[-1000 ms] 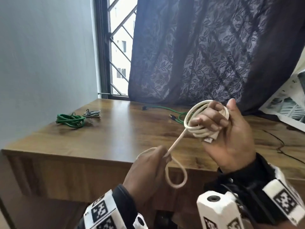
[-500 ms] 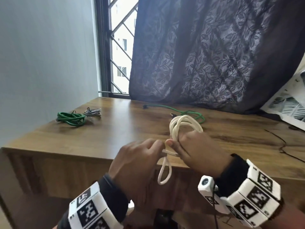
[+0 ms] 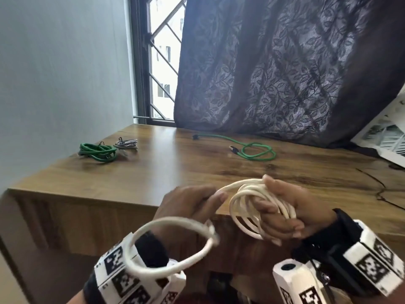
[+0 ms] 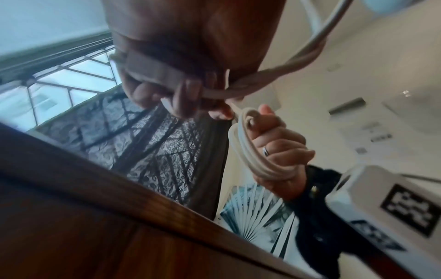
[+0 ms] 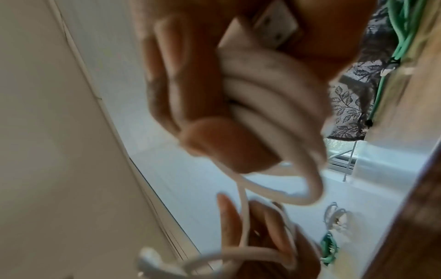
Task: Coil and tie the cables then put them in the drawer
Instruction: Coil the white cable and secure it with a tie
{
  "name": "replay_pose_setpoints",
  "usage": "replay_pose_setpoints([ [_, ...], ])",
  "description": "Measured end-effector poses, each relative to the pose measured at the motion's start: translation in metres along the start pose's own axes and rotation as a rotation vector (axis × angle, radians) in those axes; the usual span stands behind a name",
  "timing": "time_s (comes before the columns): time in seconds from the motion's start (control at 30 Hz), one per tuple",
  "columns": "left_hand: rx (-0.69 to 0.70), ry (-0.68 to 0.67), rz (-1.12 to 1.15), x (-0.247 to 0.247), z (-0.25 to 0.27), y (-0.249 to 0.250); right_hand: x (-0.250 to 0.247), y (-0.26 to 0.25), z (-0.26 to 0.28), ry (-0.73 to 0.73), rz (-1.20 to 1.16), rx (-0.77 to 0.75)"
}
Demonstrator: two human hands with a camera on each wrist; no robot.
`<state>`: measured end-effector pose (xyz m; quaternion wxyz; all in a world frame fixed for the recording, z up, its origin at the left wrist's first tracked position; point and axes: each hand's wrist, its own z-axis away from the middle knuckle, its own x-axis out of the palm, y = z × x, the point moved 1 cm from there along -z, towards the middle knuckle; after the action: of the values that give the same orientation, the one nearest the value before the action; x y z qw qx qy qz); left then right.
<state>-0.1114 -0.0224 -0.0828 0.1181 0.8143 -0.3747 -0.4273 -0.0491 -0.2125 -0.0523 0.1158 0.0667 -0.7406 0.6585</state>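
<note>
My right hand (image 3: 282,213) grips a coil of white cable (image 3: 252,207) in front of the wooden table's near edge, fingers curled through its loops. The same coil (image 4: 253,151) and right hand (image 4: 279,149) show in the left wrist view. My left hand (image 3: 192,207) pinches the cable's free end, which swings in a wide loop (image 3: 173,249) over my left wrist. In the right wrist view the coil (image 5: 269,98) and its white plug (image 5: 274,26) lie in the right hand's grip. No drawer is in view.
On the wooden table (image 3: 153,172) a coiled green cable (image 3: 96,150) and a small grey coil (image 3: 127,144) lie at the far left. A loose green cable (image 3: 252,150) lies at the back middle. A dark curtain (image 3: 285,62) hangs behind; a thin black wire (image 3: 381,189) runs at the right.
The right hand turned palm up with the coil, which now lies flatter. The left hand pulled the free end left, and its hanging loop swung up over the left wrist.
</note>
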Motion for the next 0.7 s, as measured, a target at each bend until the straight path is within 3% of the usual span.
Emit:
replay_pose_setpoints([
  [0.07, -0.07, -0.035, 0.426, 0.007, 0.009, -0.001, -0.001, -0.006, 0.001, -0.073, -0.211, -0.135],
  [0.1, -0.116, -0.043, 0.521, 0.009, 0.015, -0.003, -0.002, -0.01, 0.003, -0.058, -0.286, -0.209],
  [0.3, -0.328, -0.152, 0.734, 0.007, 0.051, -0.015, -0.019, -0.023, 0.016, 0.118, -0.422, -0.459],
  [0.4, -0.477, -0.034, 0.829, -0.01, 0.061, -0.023, -0.025, -0.023, 0.021, 0.175, -0.426, -0.497],
  [0.5, -0.619, 0.138, 1.113, -0.031, 0.07, -0.044, -0.031, -0.032, 0.034, 0.224, -0.411, -0.537],
  [0.57, -0.654, 0.182, 1.279, -0.043, 0.076, -0.054, -0.033, -0.035, 0.041, 0.235, -0.401, -0.532],
  [0.63, -0.654, 0.193, 1.265, -0.046, 0.079, -0.058, -0.032, -0.035, 0.042, 0.241, -0.388, -0.508],
  [0.7, -0.643, 0.164, 0.963, -0.041, 0.078, -0.055, -0.026, -0.035, 0.037, 0.218, -0.368, -0.479],
])
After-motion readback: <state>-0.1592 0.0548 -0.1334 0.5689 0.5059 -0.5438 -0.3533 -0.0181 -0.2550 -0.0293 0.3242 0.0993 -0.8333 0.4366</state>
